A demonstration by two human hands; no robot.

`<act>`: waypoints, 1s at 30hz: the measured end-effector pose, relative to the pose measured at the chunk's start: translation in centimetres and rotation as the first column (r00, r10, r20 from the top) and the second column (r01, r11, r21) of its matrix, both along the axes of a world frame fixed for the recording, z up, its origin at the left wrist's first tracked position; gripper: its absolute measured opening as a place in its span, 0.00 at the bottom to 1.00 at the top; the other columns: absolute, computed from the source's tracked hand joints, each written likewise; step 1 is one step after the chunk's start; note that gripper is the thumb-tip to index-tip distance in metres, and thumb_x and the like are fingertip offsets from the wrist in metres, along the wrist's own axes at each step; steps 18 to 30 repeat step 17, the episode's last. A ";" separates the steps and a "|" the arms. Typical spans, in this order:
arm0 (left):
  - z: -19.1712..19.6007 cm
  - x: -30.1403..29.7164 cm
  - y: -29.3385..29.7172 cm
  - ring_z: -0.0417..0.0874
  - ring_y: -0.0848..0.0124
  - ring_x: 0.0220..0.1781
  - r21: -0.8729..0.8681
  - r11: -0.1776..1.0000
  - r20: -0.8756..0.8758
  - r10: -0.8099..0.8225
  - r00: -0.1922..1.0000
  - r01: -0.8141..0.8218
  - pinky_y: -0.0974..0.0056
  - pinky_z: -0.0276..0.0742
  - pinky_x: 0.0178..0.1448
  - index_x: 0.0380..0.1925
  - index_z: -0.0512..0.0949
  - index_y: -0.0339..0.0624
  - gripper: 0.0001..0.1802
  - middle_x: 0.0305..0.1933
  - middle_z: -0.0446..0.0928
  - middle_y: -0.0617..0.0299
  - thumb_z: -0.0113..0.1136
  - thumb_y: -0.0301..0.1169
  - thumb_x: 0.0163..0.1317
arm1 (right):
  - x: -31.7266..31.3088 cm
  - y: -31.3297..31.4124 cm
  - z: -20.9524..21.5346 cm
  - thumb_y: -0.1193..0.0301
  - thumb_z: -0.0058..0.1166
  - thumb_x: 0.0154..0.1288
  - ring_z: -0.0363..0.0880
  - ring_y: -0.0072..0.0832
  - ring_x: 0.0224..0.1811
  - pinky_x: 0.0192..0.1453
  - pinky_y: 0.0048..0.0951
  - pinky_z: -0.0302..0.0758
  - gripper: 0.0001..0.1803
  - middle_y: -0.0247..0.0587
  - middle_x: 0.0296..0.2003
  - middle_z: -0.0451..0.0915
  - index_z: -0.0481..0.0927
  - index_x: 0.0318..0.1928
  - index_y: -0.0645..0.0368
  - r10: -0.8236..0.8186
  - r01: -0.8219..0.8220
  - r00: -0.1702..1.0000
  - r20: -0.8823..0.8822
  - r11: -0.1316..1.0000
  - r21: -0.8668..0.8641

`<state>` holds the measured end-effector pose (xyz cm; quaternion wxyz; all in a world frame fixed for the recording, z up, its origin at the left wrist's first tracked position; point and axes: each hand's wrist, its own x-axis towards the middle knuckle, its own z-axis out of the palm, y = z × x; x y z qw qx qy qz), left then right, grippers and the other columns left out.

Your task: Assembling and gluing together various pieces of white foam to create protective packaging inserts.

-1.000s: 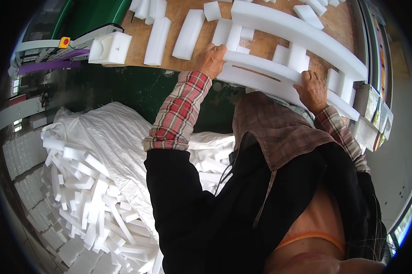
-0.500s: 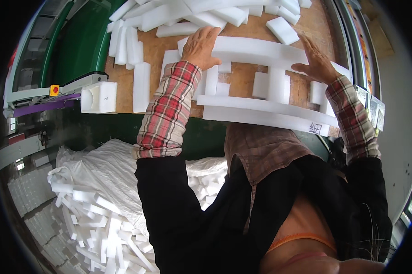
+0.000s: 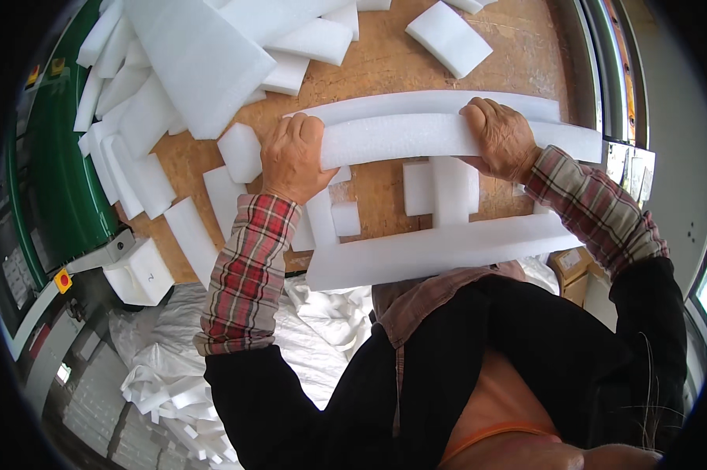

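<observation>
My left hand (image 3: 295, 157) is wrapped round the left end of a long white foam strip (image 3: 400, 139). Farther right along the same strip, my right hand (image 3: 501, 139) grips it, fingers over the top. Just behind it runs another long white strip (image 3: 440, 100). A third long strip (image 3: 447, 247) lies along the near table edge, close to my body. Between the long strips are short white foam blocks (image 3: 450, 188), several of them partly hidden. What lies under my palms is out of sight.
Loose foam pieces (image 3: 201, 59) are heaped at the far left of the brown table (image 3: 353, 82). One block (image 3: 450, 37) lies alone at the back. A green machine (image 3: 60, 176) borders the left, a metal rail (image 3: 592, 70) the right. White sacking (image 3: 322, 329) and foam offcuts lie below.
My hands were spread over the far strip and have closed on a strip. The view has shifted, and a gap now shows between the held strip and the one behind.
</observation>
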<state>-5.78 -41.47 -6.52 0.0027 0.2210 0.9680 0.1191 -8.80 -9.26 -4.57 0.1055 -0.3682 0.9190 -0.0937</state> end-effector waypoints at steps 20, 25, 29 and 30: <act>5.2 0.7 2.6 0.73 0.59 0.41 -0.206 0.978 0.204 0.061 0.977 -0.018 0.58 0.69 0.53 0.42 0.64 0.45 0.31 0.40 0.67 0.56 0.71 0.42 0.42 | -0.1 16.2 2.3 0.27 0.37 0.52 0.70 0.40 0.58 0.68 0.40 0.61 0.46 0.43 0.53 0.71 0.65 0.55 0.53 -0.153 0.153 0.985 0.082 0.988 0.010; 5.2 0.7 2.6 0.73 0.59 0.41 -0.206 0.978 0.204 0.061 0.977 -0.018 0.58 0.69 0.53 0.42 0.64 0.45 0.31 0.40 0.67 0.56 0.71 0.42 0.42 | -0.1 16.2 2.3 0.27 0.37 0.52 0.70 0.40 0.58 0.68 0.40 0.61 0.46 0.43 0.53 0.71 0.65 0.55 0.53 -0.153 0.153 0.985 0.082 0.988 0.010; 5.2 0.7 2.6 0.73 0.59 0.41 -0.206 0.978 0.204 0.061 0.977 -0.018 0.58 0.69 0.53 0.42 0.64 0.45 0.31 0.40 0.67 0.56 0.71 0.42 0.42 | -0.1 16.2 2.3 0.27 0.37 0.52 0.70 0.40 0.58 0.68 0.40 0.61 0.46 0.43 0.53 0.71 0.65 0.55 0.53 -0.153 0.153 0.985 0.082 0.988 0.010; 5.2 0.7 2.6 0.73 0.59 0.41 -0.206 0.978 0.204 0.061 0.977 -0.018 0.58 0.69 0.53 0.42 0.64 0.45 0.31 0.40 0.67 0.56 0.71 0.42 0.42 | -0.1 16.2 2.3 0.27 0.37 0.52 0.70 0.40 0.58 0.68 0.40 0.61 0.46 0.43 0.53 0.71 0.65 0.55 0.53 -0.153 0.153 0.985 0.082 0.988 0.010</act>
